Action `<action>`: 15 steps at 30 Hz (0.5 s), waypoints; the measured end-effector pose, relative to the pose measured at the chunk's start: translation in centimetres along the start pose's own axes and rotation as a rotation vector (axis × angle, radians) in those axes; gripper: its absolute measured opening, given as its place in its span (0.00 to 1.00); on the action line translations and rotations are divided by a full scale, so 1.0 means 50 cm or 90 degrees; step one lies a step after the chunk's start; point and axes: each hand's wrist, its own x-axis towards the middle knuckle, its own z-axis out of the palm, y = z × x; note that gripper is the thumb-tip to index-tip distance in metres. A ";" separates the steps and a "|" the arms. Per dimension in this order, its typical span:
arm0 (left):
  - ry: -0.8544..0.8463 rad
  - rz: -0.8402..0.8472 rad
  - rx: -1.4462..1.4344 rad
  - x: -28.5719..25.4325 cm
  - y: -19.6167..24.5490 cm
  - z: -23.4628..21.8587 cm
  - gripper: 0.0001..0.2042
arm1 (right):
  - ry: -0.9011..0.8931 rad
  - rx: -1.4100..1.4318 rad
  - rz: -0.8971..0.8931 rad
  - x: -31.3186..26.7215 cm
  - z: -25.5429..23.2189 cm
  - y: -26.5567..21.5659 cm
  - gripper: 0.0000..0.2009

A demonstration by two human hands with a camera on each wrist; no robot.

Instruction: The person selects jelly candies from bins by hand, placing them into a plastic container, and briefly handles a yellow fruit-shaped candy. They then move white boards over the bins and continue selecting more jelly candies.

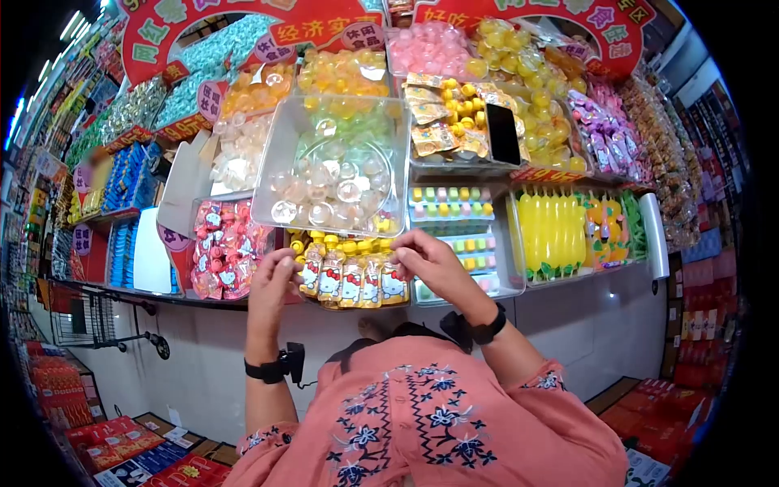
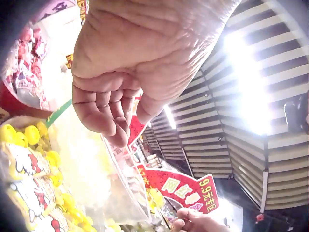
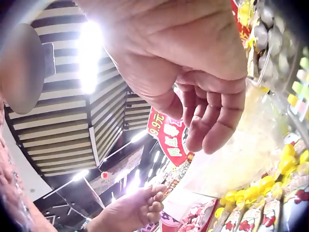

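In the head view my left hand is at the left end of a row of yellow-capped pouches printed with a white cartoon cat. My right hand is at the row's other end, close to the lower corner of a clear plastic tub of round, pale jelly-like cups. Both wrist views show loosely bent fingers with nothing visible between them: the left fingers hang beside the glare-bright tub, and the right fingers hang in front of it.
Pink cartoon packs lie left of the pouches. On the right are trays of pastel sweets and long yellow packs. A black phone stands among yellow-topped packs. Red signs arch over the back, and a wire cart is at left.
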 end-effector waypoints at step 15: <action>0.100 0.133 0.266 0.331 0.114 -0.311 0.21 | 0.059 -0.208 -0.256 0.166 0.158 0.000 0.09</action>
